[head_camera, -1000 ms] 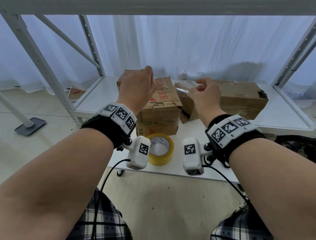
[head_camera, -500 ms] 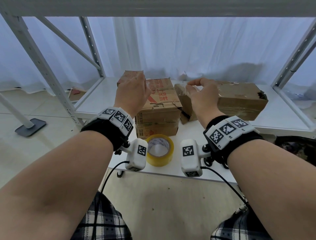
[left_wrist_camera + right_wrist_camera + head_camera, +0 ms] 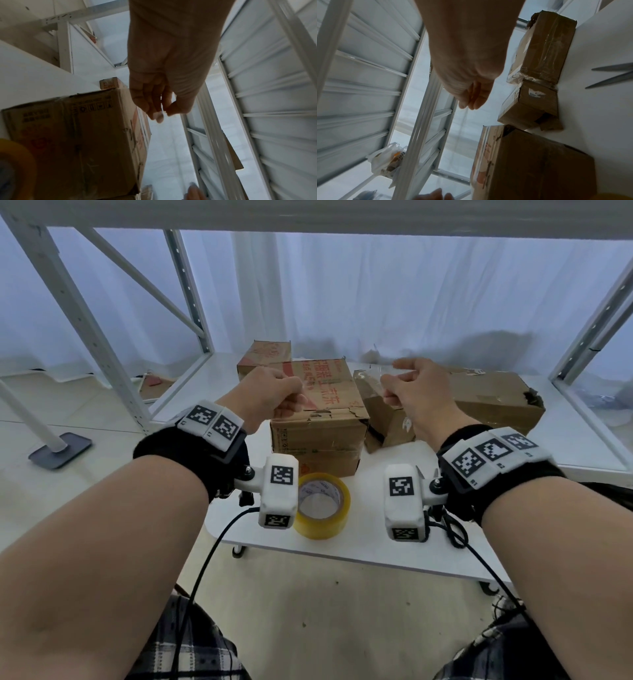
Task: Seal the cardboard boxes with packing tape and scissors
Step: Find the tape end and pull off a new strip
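Observation:
My left hand [image 3: 297,398] [image 3: 163,112] hovers over the near left part of the middle cardboard box [image 3: 318,419], the one with red print. Its thumb and fingers pinch one end of a clear tape strip [image 3: 161,108], which is barely visible. Just right of that box, my right hand [image 3: 388,388] [image 3: 471,105] pinches the strip's other end, in front of the long right box [image 3: 489,402]. The yellow tape roll [image 3: 322,505] lies flat on the table in front of the middle box. Scissors [image 3: 611,75] lie open on the table, seen only in the right wrist view.
A small third box [image 3: 263,357] stands behind the middle one. The white table [image 3: 359,556] sits inside a white metal rack whose posts [image 3: 82,320] and braces rise at both sides, with a shelf overhead. White curtains hang behind. A plastic bag [image 3: 388,159] lies off to the side.
Both hands have come down from chest height to the level of the middle box's top and moved apart, still holding the strip between them.

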Available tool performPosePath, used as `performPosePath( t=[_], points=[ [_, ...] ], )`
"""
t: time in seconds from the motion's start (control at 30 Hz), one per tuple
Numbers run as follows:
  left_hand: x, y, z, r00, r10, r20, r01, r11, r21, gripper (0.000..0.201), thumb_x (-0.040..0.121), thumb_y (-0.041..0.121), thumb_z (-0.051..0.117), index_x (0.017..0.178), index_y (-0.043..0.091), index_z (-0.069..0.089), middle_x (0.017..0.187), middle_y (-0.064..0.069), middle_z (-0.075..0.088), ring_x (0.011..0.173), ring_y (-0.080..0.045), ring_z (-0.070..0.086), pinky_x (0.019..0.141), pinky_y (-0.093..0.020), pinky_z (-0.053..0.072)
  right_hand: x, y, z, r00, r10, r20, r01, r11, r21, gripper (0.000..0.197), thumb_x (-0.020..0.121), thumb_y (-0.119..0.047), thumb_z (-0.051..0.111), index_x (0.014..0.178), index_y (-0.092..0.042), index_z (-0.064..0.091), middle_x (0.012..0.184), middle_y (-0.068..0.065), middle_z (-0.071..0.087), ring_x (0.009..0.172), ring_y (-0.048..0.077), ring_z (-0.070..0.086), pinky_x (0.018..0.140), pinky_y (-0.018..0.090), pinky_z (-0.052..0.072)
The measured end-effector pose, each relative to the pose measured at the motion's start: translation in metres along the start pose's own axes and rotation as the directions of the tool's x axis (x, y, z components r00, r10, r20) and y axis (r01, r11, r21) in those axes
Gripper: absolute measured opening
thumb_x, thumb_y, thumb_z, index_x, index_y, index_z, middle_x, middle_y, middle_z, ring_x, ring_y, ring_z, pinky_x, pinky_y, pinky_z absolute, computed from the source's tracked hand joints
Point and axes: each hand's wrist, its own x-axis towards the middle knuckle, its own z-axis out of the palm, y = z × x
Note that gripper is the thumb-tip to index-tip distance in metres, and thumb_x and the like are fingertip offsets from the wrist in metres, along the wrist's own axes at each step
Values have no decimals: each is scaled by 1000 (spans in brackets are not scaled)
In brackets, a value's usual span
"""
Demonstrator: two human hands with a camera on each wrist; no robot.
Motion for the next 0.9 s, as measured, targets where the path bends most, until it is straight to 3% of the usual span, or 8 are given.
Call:
performPosePath(
  t=[0.1,0.17,0.23,0.4,0.5,0.67,0.8,0.9],
  points=[
    [1,2,0,997,-77,7,76,997,16,5,91,9,58,92,6,62,71,-4,66,56,-8,57,59,-18,50,3,0,3,998,65,17,-65,998,17,7,87,-8,68,87,-9,61,77,3,61,63,9,59,60,18,51],
    [3,2,0,994,-107,-11,107,993,49,4,91,9,60,92,6,63,73,-5,65,56,-8,56,57,-17,50,5,1,7,994,109,14,-109,994,10,14,88,-7,67,77,-14,61,73,2,61,64,10,58,65,21,54],
    [5,1,1,989,-142,-30,144,987,67,4,90,10,62,91,6,63,73,-5,64,58,-8,55,54,-16,49,7,3,11,990,141,9,-140,990,-9,16,89,-7,65,76,-14,60,72,1,61,63,9,57,68,23,54],
    [6,1,10,979,-171,-110,187,969,160,8,92,11,58,96,5,62,70,-2,59,50,-4,52,39,-10,36,4,12,14,947,293,129,-295,956,-4,16,93,-3,57,78,-9,57,72,7,56,58,11,52,53,15,48],
    [7,1,14,967,-194,-164,220,962,163,11,94,16,54,102,10,60,73,-1,58,62,-6,51,51,-17,33,2,17,18,918,370,145,-376,927,14,14,94,-2,56,80,-7,58,74,9,57,58,12,51,54,18,49],
    [8,0,9,962,-217,-169,246,953,177,9,91,15,58,95,8,61,74,-1,58,63,-7,50,55,-18,34,4,20,20,913,382,142,-387,922,9,10,93,-2,59,84,-7,58,74,9,60,57,12,53,52,17,51],
    [10,-4,5,977,-161,-140,192,950,245,15,83,4,64,69,7,58,74,-4,58,67,-13,51,60,-17,42,4,22,20,934,339,117,-341,940,-5,12,91,-3,61,81,-7,56,71,10,60,56,12,53,52,18,49],
    [10,-4,5,980,-146,-137,175,957,230,7,85,6,68,80,6,63,78,-2,63,67,-9,58,55,-15,44,5,23,21,962,264,69,-259,963,-73,10,90,-9,65,83,-8,57,69,8,61,54,12,54,56,20,50]
  ],
)
